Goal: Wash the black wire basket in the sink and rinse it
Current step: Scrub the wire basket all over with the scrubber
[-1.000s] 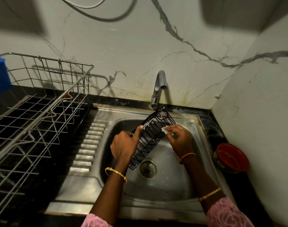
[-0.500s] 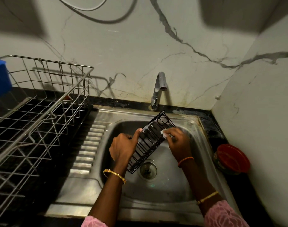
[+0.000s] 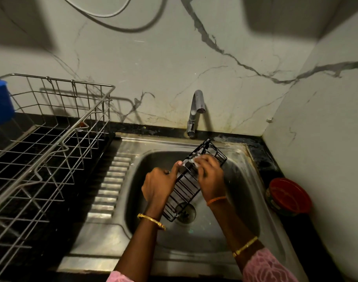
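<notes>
Over the steel sink (image 3: 241, 180), below the marble wall, our left hand (image 3: 158, 185) is gripping the black wire basket (image 3: 191, 186), tilted toward one o'clock. Our right hand (image 3: 210, 178), pinching a soapy scrubber (image 3: 195, 161), has slid down its wires; we are still scrubbing, rinsing ahead.

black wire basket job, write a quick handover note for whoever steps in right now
Left hand: grips the long edge of the black wire basket, holding it tilted over the sink, its low end near the drain.
Right hand: fingers curled on a small pale scrubbing pad, pressed to the basket's upper part.
Done: scrubbing is under way; white suds show on the wires.
Left: finish scrubbing, then rinse. No water is seen running from the tap.
</notes>
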